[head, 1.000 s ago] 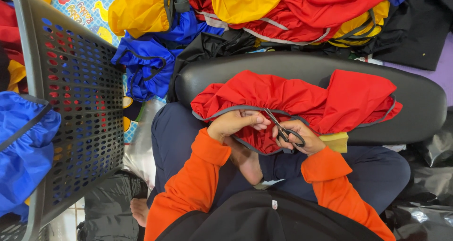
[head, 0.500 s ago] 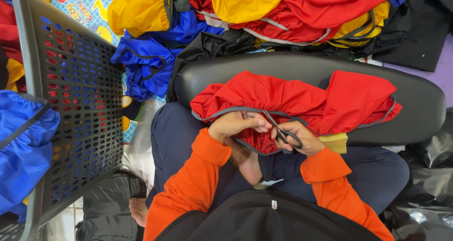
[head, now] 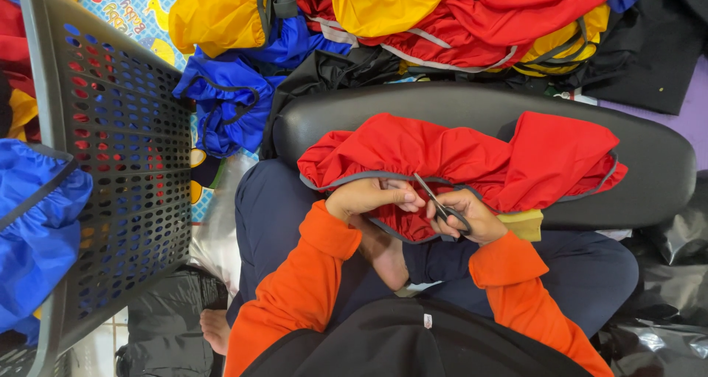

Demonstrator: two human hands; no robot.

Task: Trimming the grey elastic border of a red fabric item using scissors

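Head view, looking straight down onto a lap. Centre of the frame: red cloth cover (head: 457, 159) with grey elastic edging, bunched across a long black padded cushion (head: 664, 170) running from centre to right edge. Left hand (head: 372, 196) just below the cloth's lower hem, fingers curled shut, pinching the grey edge. Right hand (head: 464, 216) just beside it, closed through the handles of small black scissors (head: 440, 203), blades slightly parted and angled up-left into the hem between the two hands. Orange sleeves (head: 310, 281) reaching down toward the bottom edge, dark blue trousers (head: 273, 215) underneath.

Upper part of the frame: heap of yellow, red and blue covers (head: 413, 15) piled on the floor, black fabric (head: 656, 52) at upper right. Left side: grey plastic basket (head: 118, 163) with a perforated wall, blue cloth (head: 37, 237) hanging over its rim. Patterned play mat (head: 133, 1) at upper left under the pile. Crinkled black plastic bags (head: 664, 333) at lower right.
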